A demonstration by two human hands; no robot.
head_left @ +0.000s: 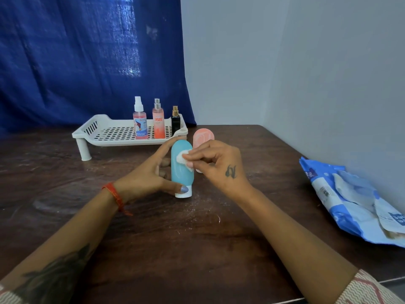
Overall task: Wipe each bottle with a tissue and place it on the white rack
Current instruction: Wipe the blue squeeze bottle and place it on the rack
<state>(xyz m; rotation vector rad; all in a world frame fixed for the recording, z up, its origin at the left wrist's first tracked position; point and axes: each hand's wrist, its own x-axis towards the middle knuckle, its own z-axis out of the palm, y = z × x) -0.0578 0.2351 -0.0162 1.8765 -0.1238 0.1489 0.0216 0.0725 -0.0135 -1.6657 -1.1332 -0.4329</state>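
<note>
1. Left hand (151,174) is gripping the blue tube bottle (181,170), thumb lying low near the white cap, fingers curling round the far side. The bottle is standing cap-down on the desk (197,249), mid-desk, just in front of the white rack's near right corner.
2. Right hand (219,163) is pinching a small white tissue (183,157) between thumb and fingertips and pressing it against the upper front of the blue tube bottle. A dark tattoo mark is showing on the back of this hand; not readable.
3. Pink tube bottle (202,136) is standing just behind the right hand, partly hidden by it, close beside the blue one and off the rack.
4. White rack (103,133) is sitting on short legs at the back of the desk. Three bottles are standing upright in a row along its right part:
   - pink spray bottle (139,121), white pump, blue-and-red label, print too small to read;
   - orange mist bottle (158,122), silver pump, label reading "ENGAGE";
   - small black perfume bottle (175,121), gold top, label unreadable.
5. Blue-and-white tissue pack (350,205) is lying at the desk's right edge against the wall, well apart from the hands; only fragments of white lettering and a barcode are showing, not legible.
6. Red thread band (115,195) is circling the left wrist.
7. Blue curtain (87,62) is hanging behind the rack.
</note>
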